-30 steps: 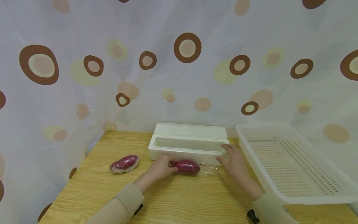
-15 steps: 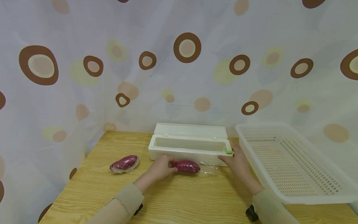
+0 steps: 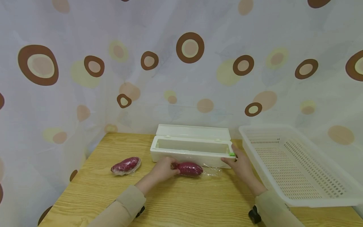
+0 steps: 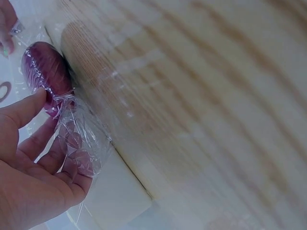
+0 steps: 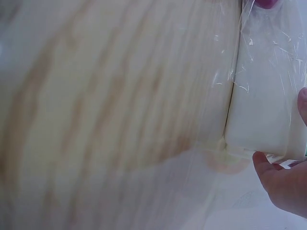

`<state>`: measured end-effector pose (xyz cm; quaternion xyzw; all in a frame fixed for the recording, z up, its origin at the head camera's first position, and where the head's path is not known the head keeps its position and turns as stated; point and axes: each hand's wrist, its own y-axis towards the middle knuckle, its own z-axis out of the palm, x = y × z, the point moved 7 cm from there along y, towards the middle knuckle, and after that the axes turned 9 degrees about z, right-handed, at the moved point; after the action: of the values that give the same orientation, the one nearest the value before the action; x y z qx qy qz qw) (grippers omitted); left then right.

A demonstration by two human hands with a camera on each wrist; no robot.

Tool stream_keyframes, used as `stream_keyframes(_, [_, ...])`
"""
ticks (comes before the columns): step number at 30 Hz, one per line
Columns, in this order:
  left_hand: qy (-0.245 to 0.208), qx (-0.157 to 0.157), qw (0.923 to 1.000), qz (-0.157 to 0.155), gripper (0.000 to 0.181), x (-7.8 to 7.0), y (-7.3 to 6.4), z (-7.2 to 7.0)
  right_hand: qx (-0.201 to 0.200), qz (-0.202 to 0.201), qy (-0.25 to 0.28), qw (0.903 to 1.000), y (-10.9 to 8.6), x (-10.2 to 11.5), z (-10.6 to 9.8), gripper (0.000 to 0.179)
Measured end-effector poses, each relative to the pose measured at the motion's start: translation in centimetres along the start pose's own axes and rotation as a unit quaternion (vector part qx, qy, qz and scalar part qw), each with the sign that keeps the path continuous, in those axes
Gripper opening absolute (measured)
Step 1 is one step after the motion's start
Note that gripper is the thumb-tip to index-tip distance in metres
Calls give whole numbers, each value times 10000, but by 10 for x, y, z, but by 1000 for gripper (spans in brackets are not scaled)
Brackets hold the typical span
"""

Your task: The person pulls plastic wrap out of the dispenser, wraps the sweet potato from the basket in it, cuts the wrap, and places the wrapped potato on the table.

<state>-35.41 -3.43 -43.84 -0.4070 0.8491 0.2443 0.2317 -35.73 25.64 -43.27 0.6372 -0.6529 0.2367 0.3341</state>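
A purple sweet potato lies in clear cling film in front of the long white cling film dispenser, whose lid stands raised at the back. My left hand pinches the sweet potato's left end; the left wrist view shows thumb and fingers among bunched film. At the dispenser's right end, my right hand grips the box, thumb on the front and fingers round the end. A green slider sits by that thumb. Film stretches over the dispenser's front in the right wrist view.
A second film-wrapped purple sweet potato lies on the wooden table at the left. A white perforated plastic basket stands at the right, close to my right forearm. A patterned curtain hangs behind the table.
My right hand has moved from above the dispenser's right part to its right end and taken hold there, uncovering the green slider. The left hand and sweet potato stay in place.
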Motion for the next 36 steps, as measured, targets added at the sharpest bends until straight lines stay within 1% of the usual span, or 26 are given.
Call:
stream_keyframes(5, [-6, -6, 10000, 0, 26, 0, -1, -1, 62, 21, -19, 10000, 0, 0, 1, 89])
stream_keyframes(9, [87, -12, 10000, -5, 27, 0, 0, -2, 17, 60, -154, 9999, 0, -1, 1, 88])
stream_keyframes(14, [177, -53, 9998, 1, 28, 0, -1, -4, 37, 162, -136, 9998, -2, -2, 3, 88])
stream_keyframes(18, [-1, -87, 9999, -95, 30, 0, -1, -6, 124, 283, -19, 9995, -3, -4, 3, 88])
stream_keyframes(20, [-12, -114, 9999, -128, 31, 0, 0, -8, 129, 322, 12, 9994, -2, -5, 4, 88])
stream_keyframes(24, [101, -174, 9997, -107, 32, -7, 1, -14, 90, 341, 8, 9994, -3, -4, 3, 89])
stream_keyframes(29, [3, -234, 9997, 8, 31, -20, 5, -20, 62, 385, 37, 9992, -4, -5, 1, 87])
stream_keyframes(32, [-44, -360, 9993, 120, 31, -27, 9, -23, 107, 408, 138, 9990, -4, -6, 1, 87])
stream_keyframes(36, [-117, -545, 9982, 207, 32, -33, 16, -25, 163, 446, 289, 9985, -5, -6, 1, 88])
